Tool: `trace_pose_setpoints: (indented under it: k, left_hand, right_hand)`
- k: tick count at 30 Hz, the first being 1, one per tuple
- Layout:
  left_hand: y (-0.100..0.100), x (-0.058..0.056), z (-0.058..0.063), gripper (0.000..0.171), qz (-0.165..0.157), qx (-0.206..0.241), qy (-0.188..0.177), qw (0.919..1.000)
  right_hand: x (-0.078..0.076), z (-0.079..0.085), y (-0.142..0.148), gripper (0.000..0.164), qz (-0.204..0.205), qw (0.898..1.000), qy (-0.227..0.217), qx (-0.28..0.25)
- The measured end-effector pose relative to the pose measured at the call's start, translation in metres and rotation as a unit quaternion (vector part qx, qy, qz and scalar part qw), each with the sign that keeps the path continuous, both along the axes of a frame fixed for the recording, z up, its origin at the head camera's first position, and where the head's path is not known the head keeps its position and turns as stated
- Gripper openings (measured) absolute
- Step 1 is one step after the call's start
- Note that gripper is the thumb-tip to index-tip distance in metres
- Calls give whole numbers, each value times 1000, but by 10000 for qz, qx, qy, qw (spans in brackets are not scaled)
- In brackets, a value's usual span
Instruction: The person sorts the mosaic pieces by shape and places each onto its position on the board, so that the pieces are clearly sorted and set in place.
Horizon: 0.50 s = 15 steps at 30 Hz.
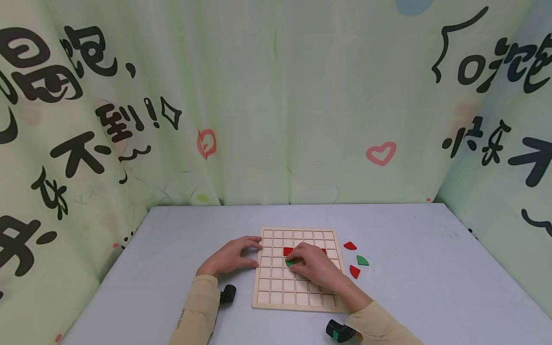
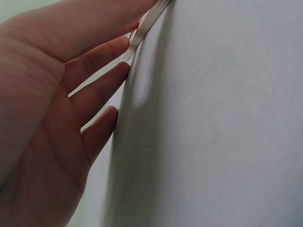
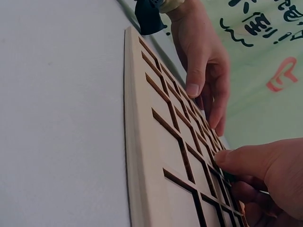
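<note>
A wooden grid board (image 1: 267, 305) with square cells lies on the table. My left hand (image 1: 233, 255) is at its left edge, fingers spread and loosely bent, the tips touching or very near the rim; in the left wrist view these fingers (image 2: 102, 90) look relaxed. Over the upper middle of the board, my right hand (image 1: 318, 266) pinches a small green piece (image 1: 289, 263) between thumb and fingertips, down at a cell. Just above that green piece sits a red piece (image 1: 287, 251). Another red bit (image 1: 324, 250) shows past the right hand, which hides the cells between.
Right of the board lie a red quarter-round piece (image 1: 350, 246), a green one (image 1: 362, 260) and another red one (image 1: 354, 271). The white table (image 1: 414, 287) meets a printed curtain (image 1: 327, 96) at its back and sides. Dark devices are worn at both wrists.
</note>
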<state>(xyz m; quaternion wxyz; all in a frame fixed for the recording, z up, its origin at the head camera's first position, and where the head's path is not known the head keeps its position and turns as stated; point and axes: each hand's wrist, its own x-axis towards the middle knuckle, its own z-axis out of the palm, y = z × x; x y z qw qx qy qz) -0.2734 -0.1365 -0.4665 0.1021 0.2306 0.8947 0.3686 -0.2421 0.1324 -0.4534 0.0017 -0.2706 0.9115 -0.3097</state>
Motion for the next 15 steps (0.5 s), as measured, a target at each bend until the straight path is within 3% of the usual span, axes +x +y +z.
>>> trace_pose_setpoints:
  k: [15]
  left_hand:
    - [0, 0, 0, 43, 3, -52, -4, 10000]
  right_hand:
    - [0, -5, -2, 15, -311, 9992, 178, -156]
